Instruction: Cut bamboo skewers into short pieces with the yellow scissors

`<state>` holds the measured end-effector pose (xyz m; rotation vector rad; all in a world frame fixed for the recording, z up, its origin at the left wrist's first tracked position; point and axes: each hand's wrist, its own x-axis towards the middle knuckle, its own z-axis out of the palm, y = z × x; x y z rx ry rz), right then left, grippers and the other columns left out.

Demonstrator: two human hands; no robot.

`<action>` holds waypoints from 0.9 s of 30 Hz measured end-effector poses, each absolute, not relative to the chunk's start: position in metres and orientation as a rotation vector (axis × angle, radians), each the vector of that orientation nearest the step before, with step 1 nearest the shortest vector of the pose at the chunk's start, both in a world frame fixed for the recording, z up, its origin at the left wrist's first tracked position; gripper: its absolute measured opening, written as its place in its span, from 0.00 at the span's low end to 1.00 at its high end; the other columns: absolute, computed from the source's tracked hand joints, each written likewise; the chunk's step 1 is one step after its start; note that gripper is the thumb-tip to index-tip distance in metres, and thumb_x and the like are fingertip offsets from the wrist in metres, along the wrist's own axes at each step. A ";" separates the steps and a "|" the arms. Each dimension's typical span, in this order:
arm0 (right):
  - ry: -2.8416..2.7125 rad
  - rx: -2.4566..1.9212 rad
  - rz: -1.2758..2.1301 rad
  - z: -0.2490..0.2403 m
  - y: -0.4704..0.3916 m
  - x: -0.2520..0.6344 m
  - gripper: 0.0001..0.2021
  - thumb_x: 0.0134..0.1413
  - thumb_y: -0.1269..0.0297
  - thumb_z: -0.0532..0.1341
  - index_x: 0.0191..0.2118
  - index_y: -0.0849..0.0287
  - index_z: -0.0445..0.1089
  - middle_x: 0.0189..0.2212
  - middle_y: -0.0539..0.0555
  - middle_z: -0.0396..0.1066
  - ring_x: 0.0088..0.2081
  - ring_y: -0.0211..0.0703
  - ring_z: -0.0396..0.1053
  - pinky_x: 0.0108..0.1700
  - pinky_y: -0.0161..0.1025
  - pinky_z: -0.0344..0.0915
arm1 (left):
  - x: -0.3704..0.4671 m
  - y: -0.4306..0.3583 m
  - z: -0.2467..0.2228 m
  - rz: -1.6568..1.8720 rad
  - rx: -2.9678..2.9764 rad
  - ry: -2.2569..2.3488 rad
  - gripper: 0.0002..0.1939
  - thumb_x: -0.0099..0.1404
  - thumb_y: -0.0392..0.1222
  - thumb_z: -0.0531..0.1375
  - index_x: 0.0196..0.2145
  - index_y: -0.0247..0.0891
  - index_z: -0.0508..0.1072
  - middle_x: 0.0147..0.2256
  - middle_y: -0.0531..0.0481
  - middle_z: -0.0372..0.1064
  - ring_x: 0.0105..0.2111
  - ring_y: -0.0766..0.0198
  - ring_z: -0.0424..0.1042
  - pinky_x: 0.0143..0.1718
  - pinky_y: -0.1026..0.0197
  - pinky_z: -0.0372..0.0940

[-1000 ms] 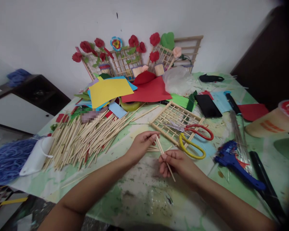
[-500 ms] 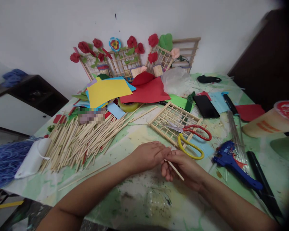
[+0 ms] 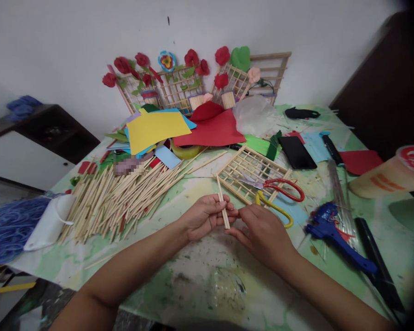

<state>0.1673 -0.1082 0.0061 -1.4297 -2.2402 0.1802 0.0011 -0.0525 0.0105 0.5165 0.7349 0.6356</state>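
Note:
My left hand (image 3: 205, 215) is closed on a pair of short wooden sticks (image 3: 224, 212), pinched side by side under the thumb and slanting up toward the lattice. My right hand (image 3: 267, 232) is close against it on the right. Its thumb tip reaches the sticks' lower end, and its fingers stand apart from the thumb beside the left fingertips. Just beyond both hands lies a small wooden lattice panel (image 3: 237, 171). Scissors (image 3: 283, 189) with one red and one yellow handle rest on it, the yellow loop partly behind my right hand.
A large heap of wooden sticks (image 3: 124, 197) spreads at left, beside a white plastic piece (image 3: 50, 225) and blue yarn (image 3: 14, 230). A blue glue gun (image 3: 338, 239), a phone (image 3: 298, 152) and a drink cup (image 3: 389, 172) are at right. Coloured sheets (image 3: 158, 131) lie behind.
My left hand has turned palm up, and two sticks now show upright in it. My right hand has rolled over, back upward, no longer cradling the single visible stick.

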 end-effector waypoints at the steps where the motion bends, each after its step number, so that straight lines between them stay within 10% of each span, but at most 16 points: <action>1: -2.240 -1.435 0.181 0.005 -0.108 0.167 0.14 0.54 0.52 0.57 0.30 0.59 0.64 0.27 0.55 0.67 0.32 0.45 0.64 0.34 0.39 0.57 | 0.001 -0.053 0.009 0.637 0.522 0.732 0.07 0.58 0.31 0.59 0.36 0.32 0.66 0.30 0.48 0.69 0.32 0.65 0.74 0.39 0.60 0.68; 20: -2.193 -1.502 0.685 0.012 -0.107 0.163 0.09 0.50 0.61 0.61 0.27 0.58 0.62 0.25 0.50 0.66 0.29 0.39 0.63 0.30 0.35 0.55 | 0.002 -0.061 0.007 0.626 0.753 0.646 0.09 0.58 0.40 0.61 0.34 0.33 0.66 0.28 0.50 0.69 0.30 0.64 0.73 0.30 0.64 0.66; 27: -2.210 -1.668 0.267 0.014 -0.076 0.228 0.17 0.48 0.58 0.60 0.43 0.60 0.68 0.40 0.60 0.70 0.44 0.53 0.66 0.43 0.46 0.61 | -0.005 -0.047 0.008 0.690 0.828 0.805 0.13 0.55 0.43 0.63 0.34 0.34 0.66 0.28 0.51 0.69 0.30 0.64 0.73 0.34 0.61 0.66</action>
